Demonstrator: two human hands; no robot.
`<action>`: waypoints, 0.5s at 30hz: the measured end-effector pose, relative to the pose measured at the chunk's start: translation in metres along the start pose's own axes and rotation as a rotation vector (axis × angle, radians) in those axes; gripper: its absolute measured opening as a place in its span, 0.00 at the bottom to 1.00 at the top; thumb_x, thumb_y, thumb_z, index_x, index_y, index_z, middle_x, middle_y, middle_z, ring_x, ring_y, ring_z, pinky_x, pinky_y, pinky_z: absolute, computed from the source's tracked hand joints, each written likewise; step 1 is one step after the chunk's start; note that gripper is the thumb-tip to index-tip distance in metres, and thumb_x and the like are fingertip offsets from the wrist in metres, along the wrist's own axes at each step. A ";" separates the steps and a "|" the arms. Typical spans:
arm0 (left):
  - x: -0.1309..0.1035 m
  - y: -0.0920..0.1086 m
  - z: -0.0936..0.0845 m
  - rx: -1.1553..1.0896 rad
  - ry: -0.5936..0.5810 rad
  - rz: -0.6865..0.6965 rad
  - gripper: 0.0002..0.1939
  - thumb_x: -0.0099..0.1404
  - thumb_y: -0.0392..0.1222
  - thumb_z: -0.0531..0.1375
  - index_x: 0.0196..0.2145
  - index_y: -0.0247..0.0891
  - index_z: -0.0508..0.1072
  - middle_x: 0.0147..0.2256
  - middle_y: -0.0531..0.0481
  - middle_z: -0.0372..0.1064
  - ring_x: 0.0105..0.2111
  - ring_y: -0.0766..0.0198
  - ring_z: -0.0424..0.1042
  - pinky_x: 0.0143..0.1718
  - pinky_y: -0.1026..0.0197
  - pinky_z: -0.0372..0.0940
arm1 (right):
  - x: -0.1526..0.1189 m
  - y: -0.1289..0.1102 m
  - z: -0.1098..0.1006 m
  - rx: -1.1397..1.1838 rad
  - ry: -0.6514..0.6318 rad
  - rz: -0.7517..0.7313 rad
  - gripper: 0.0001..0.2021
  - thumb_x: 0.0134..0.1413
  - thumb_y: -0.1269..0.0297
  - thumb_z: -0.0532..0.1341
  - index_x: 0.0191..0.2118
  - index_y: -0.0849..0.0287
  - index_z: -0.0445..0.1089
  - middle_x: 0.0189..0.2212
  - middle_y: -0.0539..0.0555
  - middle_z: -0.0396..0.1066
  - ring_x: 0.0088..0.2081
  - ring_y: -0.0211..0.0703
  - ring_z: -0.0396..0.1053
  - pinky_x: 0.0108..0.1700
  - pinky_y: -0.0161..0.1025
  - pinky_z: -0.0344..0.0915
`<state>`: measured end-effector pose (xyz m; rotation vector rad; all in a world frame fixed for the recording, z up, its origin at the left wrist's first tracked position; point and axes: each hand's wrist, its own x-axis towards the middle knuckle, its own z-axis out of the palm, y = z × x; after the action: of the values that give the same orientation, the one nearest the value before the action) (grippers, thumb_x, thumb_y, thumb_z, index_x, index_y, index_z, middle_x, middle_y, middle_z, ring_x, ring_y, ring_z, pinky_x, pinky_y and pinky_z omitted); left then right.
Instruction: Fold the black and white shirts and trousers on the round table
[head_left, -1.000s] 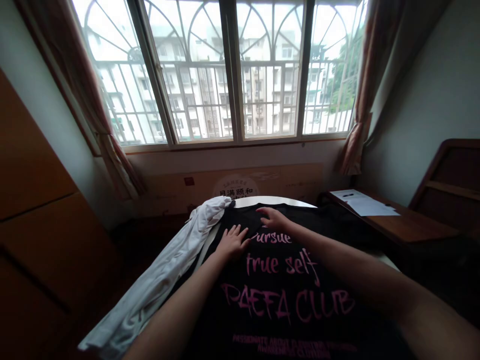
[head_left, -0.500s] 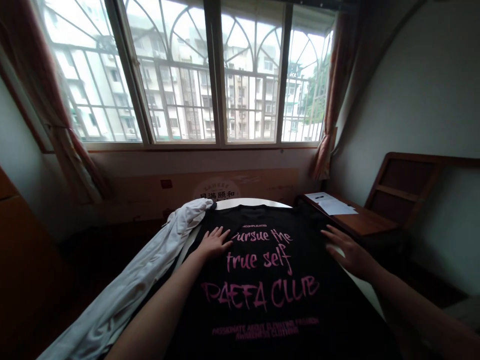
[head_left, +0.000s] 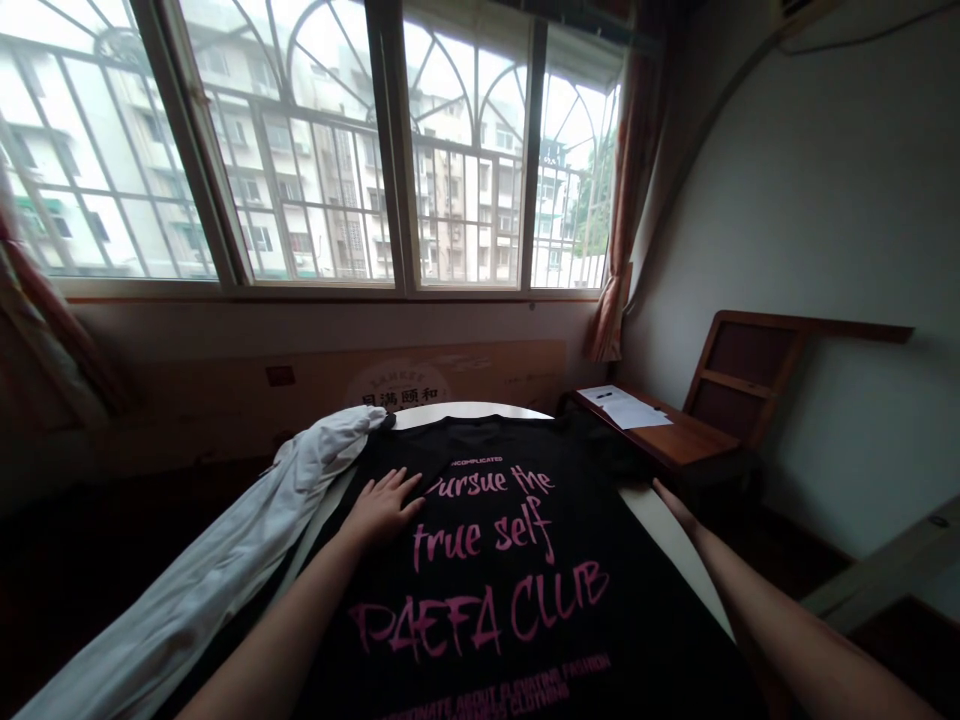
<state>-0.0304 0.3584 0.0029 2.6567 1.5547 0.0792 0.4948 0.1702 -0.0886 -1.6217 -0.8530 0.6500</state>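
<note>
A black T-shirt [head_left: 480, 600] with pink lettering lies spread flat over a round white table [head_left: 667, 535]. My left hand [head_left: 381, 503] rests palm down on the shirt's upper left, fingers spread, beside the word "Pursue". My right hand [head_left: 673, 505] reaches to the shirt's right edge, where the dark sleeve drapes off the table; only its back and wrist show, and the fingers are hidden against the dark cloth. A white garment [head_left: 225, 570] lies bunched along the table's left side.
A wooden side table [head_left: 686, 440] with white papers [head_left: 626, 410] and a pen stands to the right. A wooden frame [head_left: 739, 375] leans on the right wall. A printed cardboard panel [head_left: 405, 380] stands under the barred window [head_left: 337, 150].
My right hand slid from the shirt's collar area across to the right edge. My left hand stayed pressed on the shirt. The view swung to the right.
</note>
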 end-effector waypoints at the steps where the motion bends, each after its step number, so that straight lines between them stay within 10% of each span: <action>1: 0.000 0.000 0.000 0.003 0.005 0.000 0.35 0.71 0.59 0.48 0.70 0.44 0.59 0.72 0.41 0.49 0.72 0.48 0.47 0.70 0.40 0.44 | 0.004 -0.001 0.004 0.078 -0.033 0.030 0.24 0.60 0.46 0.52 0.48 0.53 0.78 0.41 0.65 0.80 0.47 0.60 0.79 0.48 0.52 0.75; 9: -0.004 0.014 -0.003 0.137 0.206 0.014 0.32 0.72 0.55 0.50 0.69 0.41 0.61 0.72 0.40 0.47 0.72 0.45 0.45 0.69 0.40 0.45 | 0.021 -0.026 0.003 0.345 -0.192 0.147 0.24 0.64 0.45 0.54 0.49 0.56 0.77 0.41 0.63 0.81 0.45 0.57 0.80 0.50 0.53 0.75; 15: 0.024 0.098 -0.027 0.095 0.276 0.219 0.32 0.72 0.53 0.52 0.69 0.41 0.59 0.73 0.41 0.45 0.73 0.47 0.42 0.71 0.41 0.43 | 0.035 -0.045 0.004 0.444 -0.066 0.282 0.15 0.53 0.71 0.65 0.48 0.58 0.75 0.36 0.59 0.81 0.36 0.53 0.81 0.43 0.51 0.77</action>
<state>0.0643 0.3319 0.0375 2.9884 1.3528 0.4090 0.5035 0.2062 -0.0443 -1.3268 -0.4813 1.0181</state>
